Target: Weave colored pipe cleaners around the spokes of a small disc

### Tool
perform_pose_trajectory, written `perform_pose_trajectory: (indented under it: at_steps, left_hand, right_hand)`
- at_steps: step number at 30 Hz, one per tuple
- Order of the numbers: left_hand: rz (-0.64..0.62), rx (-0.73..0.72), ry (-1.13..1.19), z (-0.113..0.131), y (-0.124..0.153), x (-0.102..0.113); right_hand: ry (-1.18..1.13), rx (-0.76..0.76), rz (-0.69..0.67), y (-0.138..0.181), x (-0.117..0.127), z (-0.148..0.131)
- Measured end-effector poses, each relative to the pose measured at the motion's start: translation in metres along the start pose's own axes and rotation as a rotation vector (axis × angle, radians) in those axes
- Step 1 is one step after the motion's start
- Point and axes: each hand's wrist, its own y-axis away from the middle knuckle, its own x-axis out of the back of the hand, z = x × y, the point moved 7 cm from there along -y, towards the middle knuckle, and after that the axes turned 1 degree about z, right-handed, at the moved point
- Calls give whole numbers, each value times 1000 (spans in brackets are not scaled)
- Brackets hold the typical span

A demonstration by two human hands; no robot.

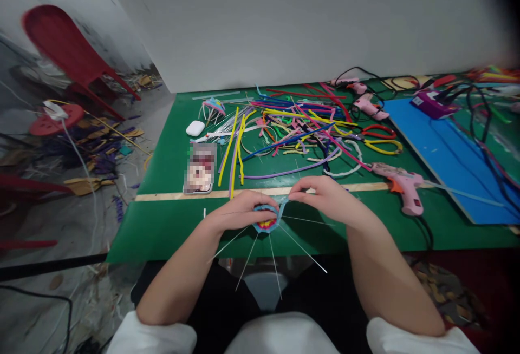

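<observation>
My left hand (239,212) is closed on a small woven disc (268,223) of blue, red and yellow pipe cleaner, with several thin white spokes fanning out toward me. My right hand (325,197) pinches the loose blue pipe cleaner end (283,204) at the disc's upper right edge. Both hands hover just above the near part of the green table (162,224).
A heap of coloured pipe cleaners (292,126) lies behind my hands. A pink glue gun (400,186) rests to the right, more glue guns (365,102) and a blue board (450,153) beyond. A phone (199,169) and white earbud case (195,128) lie left. Red chairs (69,51) stand on the littered floor.
</observation>
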Motion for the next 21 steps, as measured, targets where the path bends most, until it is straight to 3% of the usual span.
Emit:
perform_pose_trajectory:
  at_steps: [8, 10, 15, 21]
  left_hand:
    - [254, 90, 393, -12, 7, 19]
    - [302, 91, 497, -16, 6, 21]
    - [354, 123, 630, -24, 3, 21]
    - [381, 176, 731, -31, 1, 18]
  right_hand:
    - [-160, 18, 52, -11, -3, 4]
    - [-96, 123, 134, -10, -1, -3]
    - [247, 473, 507, 2, 5, -30]
    - [273, 669, 521, 6, -14, -47]
